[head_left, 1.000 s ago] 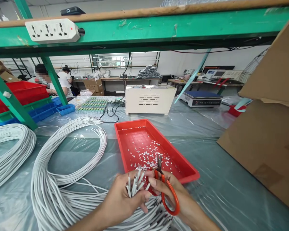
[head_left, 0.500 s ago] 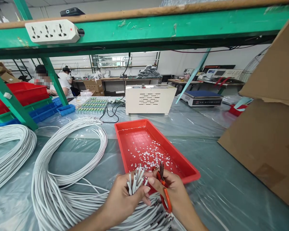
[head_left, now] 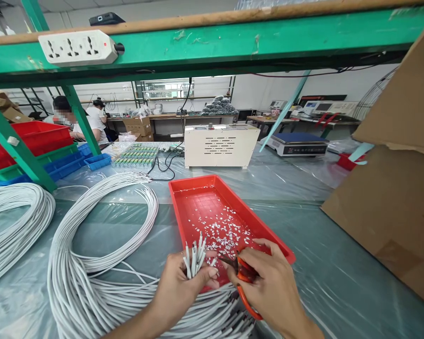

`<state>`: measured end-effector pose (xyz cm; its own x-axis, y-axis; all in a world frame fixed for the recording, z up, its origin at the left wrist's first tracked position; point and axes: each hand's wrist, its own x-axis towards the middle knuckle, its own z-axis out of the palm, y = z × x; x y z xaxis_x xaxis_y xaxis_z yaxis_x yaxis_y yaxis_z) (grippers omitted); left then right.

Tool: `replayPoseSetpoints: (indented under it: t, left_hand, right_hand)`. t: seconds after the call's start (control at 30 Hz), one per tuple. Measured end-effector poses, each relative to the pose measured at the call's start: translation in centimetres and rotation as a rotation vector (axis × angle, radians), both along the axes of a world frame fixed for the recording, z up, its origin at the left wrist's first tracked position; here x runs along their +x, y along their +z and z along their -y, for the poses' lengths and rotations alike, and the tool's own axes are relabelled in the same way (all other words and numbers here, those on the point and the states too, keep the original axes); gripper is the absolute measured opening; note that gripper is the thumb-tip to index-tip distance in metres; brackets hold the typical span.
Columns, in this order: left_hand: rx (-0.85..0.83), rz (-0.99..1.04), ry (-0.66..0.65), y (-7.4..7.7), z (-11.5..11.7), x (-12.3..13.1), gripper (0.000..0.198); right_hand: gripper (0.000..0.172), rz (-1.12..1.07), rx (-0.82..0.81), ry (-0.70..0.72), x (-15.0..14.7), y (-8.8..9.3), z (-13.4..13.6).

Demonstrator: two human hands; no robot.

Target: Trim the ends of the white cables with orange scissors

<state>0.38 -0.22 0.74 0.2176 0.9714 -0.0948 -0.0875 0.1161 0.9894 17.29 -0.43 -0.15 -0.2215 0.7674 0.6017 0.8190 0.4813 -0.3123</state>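
My left hand (head_left: 183, 287) is closed round a small bunch of white cable ends (head_left: 195, 256), which point upward from the fist. In my right hand (head_left: 271, 282) is a pair of orange-handled scissors (head_left: 247, 296), the dark blades pointing left toward the bunch. Both hands are over the near end of a red tray (head_left: 204, 200), where many small white scraps (head_left: 226, 233) lie scattered. A large coil of white cables (head_left: 65, 263) spreads on the left, and its loose ends run beneath my hands.
Another cable coil (head_left: 21, 230) lies at the far left. Behind the tray stands a beige machine (head_left: 220, 147), with a scale (head_left: 294, 143) to its right. Cardboard (head_left: 384, 212) leans on the right. A green shelf beam (head_left: 212, 47) crosses overhead. Two people sit at the back left.
My right hand has turned and shifted a little right. The scissors have swung from pointing upward to pointing left at the cable ends. My left hand has barely moved.
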Motion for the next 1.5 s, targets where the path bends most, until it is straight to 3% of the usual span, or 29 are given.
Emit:
replayPoseSetpoints:
  t: [0.23, 0.7, 1.03, 1.3, 1.4, 1.5]
  left_hand:
    - [-0.073, 0.077, 0.034, 0.1, 0.1, -0.1, 0.026]
    - [-0.114, 0.101, 0.074, 1.0, 0.5, 0.2, 0.026]
    - [-0.064, 0.066, 0.095, 0.8, 0.6, 0.3, 0.024]
    - [-0.069, 0.023, 0.073, 1.0, 0.4, 0.1, 0.029]
    - [-0.06, 0.042, 0.05, 0.9, 0.3, 0.0, 0.032]
    - [-0.05, 0.052, 0.047, 0.8, 0.2, 0.0, 0.036]
  right_hand:
    - [0.019, 0.083, 0.003, 0.047, 0.4, 0.1, 0.1]
    - [0.021, 0.136, 0.033, 0.044, 0.2, 0.6, 0.4]
    - [0.025, 0.16, 0.137, 0.015, 0.0, 0.7, 0.5]
    - [0.02, 0.305, 0.332, -0.003, 0.7, 0.4, 1.0]
    - [0.018, 0.171, 0.331, 0.054, 0.7, 0.0, 0.8]
    - [0.026, -0.094, 0.106, 0.068, 0.2, -0.4, 0.5]
